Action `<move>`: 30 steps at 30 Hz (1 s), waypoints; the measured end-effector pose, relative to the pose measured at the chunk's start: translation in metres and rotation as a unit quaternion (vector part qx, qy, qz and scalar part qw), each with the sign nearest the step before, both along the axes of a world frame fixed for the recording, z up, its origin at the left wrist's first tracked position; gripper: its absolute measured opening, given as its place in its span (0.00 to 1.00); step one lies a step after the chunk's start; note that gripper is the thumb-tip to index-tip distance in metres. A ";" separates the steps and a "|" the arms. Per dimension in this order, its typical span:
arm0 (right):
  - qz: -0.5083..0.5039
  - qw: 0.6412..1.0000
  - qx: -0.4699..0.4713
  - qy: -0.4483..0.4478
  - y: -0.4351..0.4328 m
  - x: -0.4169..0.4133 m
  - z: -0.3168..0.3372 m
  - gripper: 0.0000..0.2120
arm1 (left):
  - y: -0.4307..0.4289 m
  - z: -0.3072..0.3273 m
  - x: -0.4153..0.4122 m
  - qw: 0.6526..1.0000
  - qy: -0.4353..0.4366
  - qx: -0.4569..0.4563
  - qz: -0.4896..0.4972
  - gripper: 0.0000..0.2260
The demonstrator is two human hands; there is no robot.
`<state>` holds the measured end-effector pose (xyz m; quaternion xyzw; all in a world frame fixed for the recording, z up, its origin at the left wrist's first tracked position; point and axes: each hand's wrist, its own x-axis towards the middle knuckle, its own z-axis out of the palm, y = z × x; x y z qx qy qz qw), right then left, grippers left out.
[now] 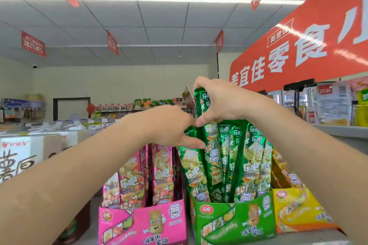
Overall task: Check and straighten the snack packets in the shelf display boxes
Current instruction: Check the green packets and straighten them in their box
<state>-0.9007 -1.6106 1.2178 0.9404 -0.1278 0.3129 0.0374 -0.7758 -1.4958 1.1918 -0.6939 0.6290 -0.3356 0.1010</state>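
Under the right hand (221,101), whose curled fingers (199,83) pinch its top, a tall green snack packet (206,145) stands upright, foot in the green display box (235,219). Just left, the left hand (171,125) lays straight fingers on leaning green packets (191,163) (holding nothing). The pink box (143,223) and yellow box (294,209) flank them, so straight down looks the clearest path.

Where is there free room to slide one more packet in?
In the pink box, a dark gap runs between the pink packets and its right wall. The green box is crowded: its green packets fan out, the right hand grips a raised green packet, the left hand touches others.
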 end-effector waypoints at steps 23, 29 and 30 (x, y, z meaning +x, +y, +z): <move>-0.100 0.961 -0.124 0.226 0.006 0.005 -0.014 0.33 | -0.008 -0.002 -0.008 0.997 0.075 0.021 -0.004 0.41; -0.096 0.975 -0.161 0.118 0.009 -0.008 -0.008 0.15 | -0.011 -0.003 -0.006 0.995 0.093 0.023 0.011 0.39; -0.098 0.974 -0.182 0.089 0.009 -0.007 -0.012 0.13 | -0.011 -0.003 -0.004 0.994 0.101 0.026 0.013 0.38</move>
